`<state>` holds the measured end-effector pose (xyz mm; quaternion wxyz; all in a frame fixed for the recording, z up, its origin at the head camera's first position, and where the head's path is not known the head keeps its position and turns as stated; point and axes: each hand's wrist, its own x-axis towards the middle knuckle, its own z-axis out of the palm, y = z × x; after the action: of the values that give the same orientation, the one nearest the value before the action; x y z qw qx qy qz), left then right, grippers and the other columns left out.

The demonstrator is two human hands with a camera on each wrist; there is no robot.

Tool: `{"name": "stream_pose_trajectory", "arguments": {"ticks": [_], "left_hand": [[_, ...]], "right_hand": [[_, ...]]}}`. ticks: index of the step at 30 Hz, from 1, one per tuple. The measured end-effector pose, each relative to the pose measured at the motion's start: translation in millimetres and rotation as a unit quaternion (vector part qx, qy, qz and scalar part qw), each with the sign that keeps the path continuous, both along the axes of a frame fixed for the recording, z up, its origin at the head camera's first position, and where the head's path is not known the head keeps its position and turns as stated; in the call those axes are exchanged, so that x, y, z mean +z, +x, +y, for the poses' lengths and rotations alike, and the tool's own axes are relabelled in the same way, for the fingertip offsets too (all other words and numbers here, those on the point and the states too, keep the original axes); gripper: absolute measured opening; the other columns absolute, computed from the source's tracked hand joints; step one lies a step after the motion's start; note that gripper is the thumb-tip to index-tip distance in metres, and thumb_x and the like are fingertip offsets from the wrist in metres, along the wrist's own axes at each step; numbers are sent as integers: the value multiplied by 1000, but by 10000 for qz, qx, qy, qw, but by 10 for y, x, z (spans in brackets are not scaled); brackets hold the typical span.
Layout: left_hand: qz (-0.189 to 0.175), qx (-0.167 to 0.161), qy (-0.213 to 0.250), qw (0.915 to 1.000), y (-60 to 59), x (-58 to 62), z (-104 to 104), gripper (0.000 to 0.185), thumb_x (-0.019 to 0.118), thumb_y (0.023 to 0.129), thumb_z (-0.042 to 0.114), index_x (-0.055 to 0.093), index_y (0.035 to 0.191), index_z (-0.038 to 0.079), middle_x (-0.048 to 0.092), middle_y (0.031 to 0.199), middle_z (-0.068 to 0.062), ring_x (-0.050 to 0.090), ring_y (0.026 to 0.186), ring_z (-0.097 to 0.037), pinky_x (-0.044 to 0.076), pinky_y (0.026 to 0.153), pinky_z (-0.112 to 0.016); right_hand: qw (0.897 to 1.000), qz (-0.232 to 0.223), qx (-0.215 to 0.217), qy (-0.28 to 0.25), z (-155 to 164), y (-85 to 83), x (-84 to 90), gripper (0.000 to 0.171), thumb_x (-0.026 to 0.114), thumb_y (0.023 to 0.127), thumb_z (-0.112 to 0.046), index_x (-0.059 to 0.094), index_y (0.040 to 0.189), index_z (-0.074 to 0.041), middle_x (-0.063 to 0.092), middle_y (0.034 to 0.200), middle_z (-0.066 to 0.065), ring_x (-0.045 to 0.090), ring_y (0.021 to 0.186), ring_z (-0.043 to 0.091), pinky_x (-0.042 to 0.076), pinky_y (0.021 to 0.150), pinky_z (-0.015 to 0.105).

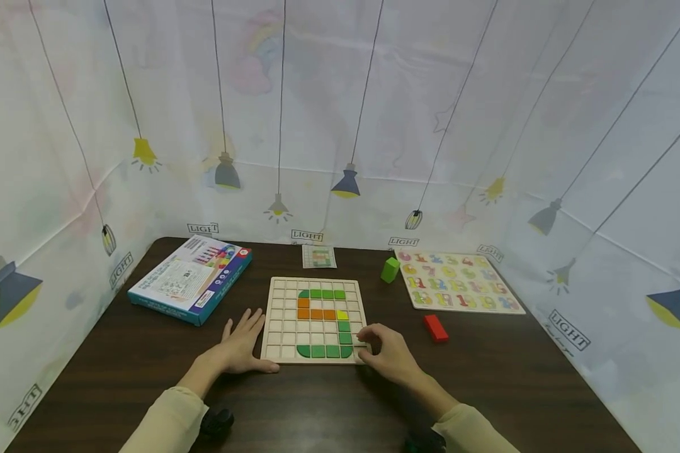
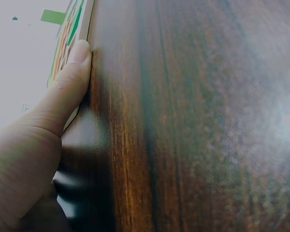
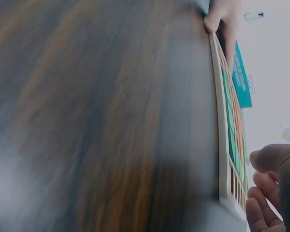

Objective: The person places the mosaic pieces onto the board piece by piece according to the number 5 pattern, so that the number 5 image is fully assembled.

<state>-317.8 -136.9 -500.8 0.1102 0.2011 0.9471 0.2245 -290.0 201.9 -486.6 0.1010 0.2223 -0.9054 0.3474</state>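
A wooden grid board (image 1: 277, 314) lies on the dark table (image 1: 487, 390), holding green, orange and one yellow tile (image 1: 342, 314) in a curved pattern. My left hand (image 1: 242, 343) lies flat on the table at the board's left front corner. Its thumb (image 2: 70, 82) presses against the board's front edge (image 2: 84, 24). My right hand (image 1: 382, 349) sits at the right front corner. Its fingers (image 3: 268, 159) are loosely bent with the tips touching the board (image 3: 222, 145). I see nothing held in either hand.
A red block (image 1: 436, 328) lies right of the board, and a green block (image 1: 390, 269) stands behind it. A number puzzle (image 1: 459, 281) is at the back right, a blue game box (image 1: 191, 277) at the back left, a small pattern card (image 1: 319, 256) by the curtain.
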Motion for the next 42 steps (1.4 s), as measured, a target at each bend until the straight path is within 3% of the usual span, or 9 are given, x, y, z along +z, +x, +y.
{"name": "stream_pose_trajectory", "arguments": {"ticks": [10,20,30,37,42], "left_hand": [[14,4,-25,10000,0,-20,-2,117,69,70,67,17,150,-1,9,156,-19,1,141,-39,-1,106,-64],[46,18,48,10000,15,4,-3,116,70,70,65,18,149,-2,11,155,-20,2,141,-41,-1,105,-64],[76,15,17,10000,15,7,10,116,70,70,65,19,149,-2,11,155,-20,2,141,-41,-1,105,-64],[57,-8,54,10000,5,-9,3,116,70,70,65,18,149,-2,10,155,-20,2,141,-41,-2,105,-64],[73,1,32,10000,5,-13,5,115,70,71,65,18,149,-2,10,155,-20,2,141,-40,-2,105,-64]], "right_hand": [[9966,99,-817,22,466,178,-24,31,78,72,-1,66,98,-13,65,95,-4,61,91,14,50,80,38],[9916,23,-1282,156,802,362,-50,28,79,73,-4,67,98,-10,66,94,-4,63,89,17,51,78,41],[9874,-765,-1366,245,883,443,-35,28,78,75,-11,64,99,-8,62,87,0,57,75,13,49,66,25],[9836,-1285,-1220,347,926,486,-12,35,80,72,-20,61,96,-4,59,84,1,57,74,13,48,65,22],[9855,-1334,-1014,267,939,499,-7,40,82,69,-20,60,98,-2,58,85,3,57,76,16,49,66,22]]}}
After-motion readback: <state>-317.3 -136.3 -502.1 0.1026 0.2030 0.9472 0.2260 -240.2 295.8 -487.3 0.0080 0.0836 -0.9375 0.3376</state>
